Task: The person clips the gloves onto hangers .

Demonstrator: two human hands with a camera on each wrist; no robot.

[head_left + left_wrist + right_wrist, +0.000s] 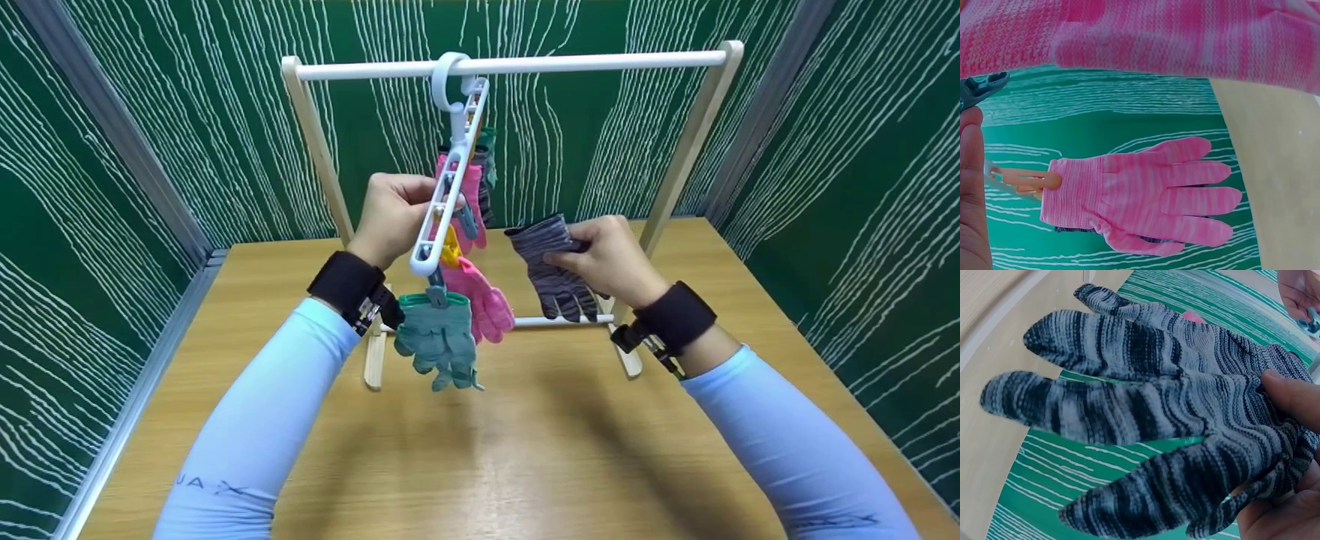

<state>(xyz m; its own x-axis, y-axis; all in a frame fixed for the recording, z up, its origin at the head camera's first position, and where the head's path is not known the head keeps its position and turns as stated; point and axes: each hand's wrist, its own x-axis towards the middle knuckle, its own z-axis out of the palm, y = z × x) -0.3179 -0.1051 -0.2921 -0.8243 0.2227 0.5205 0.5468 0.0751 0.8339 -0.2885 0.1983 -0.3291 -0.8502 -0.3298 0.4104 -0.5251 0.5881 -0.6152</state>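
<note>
A grey-and-black striped knit glove (553, 264) was held in the right hand (611, 259), its cuff bunched and pinched between thumb and curled fingers, while its fingers hung loose just beside the white clip hanger (448, 180). The hanger was hooked over the white rail (570, 63) of a small wooden drying rack (688, 142) standing on the wooden table (525, 450). The left hand (394, 214) was closed around the hanger's bar, with the fingertips at a grey-blue clip (466, 219); whether that clip was squeezed apart could not be told. A pink glove (1145, 194) was seen pegged by an orange clip (1036, 181), a teal glove (439, 341) hung from the nearest end of the hanger, and further gloves hung behind.

Several risks could be judged from this position. The hanger hung from a single hook and was already tilted, so it could swing or slide along the rail if it were pulled sideways. The bunched cuff might be caught by only a thin edge, and the glove could then slip out and fall to the table. Neighbouring gloves could be knocked from their clips.
</note>
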